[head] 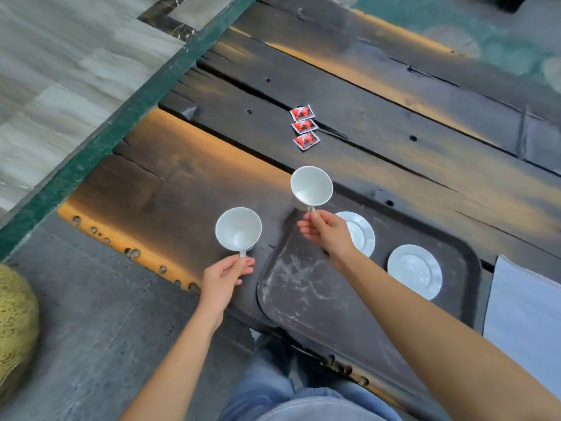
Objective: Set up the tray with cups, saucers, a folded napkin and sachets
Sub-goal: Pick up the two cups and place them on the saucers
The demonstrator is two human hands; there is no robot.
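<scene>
Head view: each hand pinches a white cup by its handle, the mouths open toward the camera. The right hand [326,230] has thumb and fingers closed on the handle of the right cup [311,185], which sits just beyond the grip, at the far-left corner of the dark tray [303,293]. The left hand [226,276] has the same closed pinch on the left cup [238,228], just beyond its grip and over the bench [182,183], off the tray's left edge. I cannot tell whether either cup is touching down.

The next move, I judge, turns on the near saucer [361,235] — it lies on the tray just right of the right grip, partly hidden behind that hand, so that cup need only come back and rightward. The second saucer [415,271] sits further right, past the right forearm — well apart from the left grip, so crossed arms are the risk. Three red sachets [304,127] lie on the bench beyond the right grip. A pale napkin [525,314] lies off the tray's right end.
</scene>
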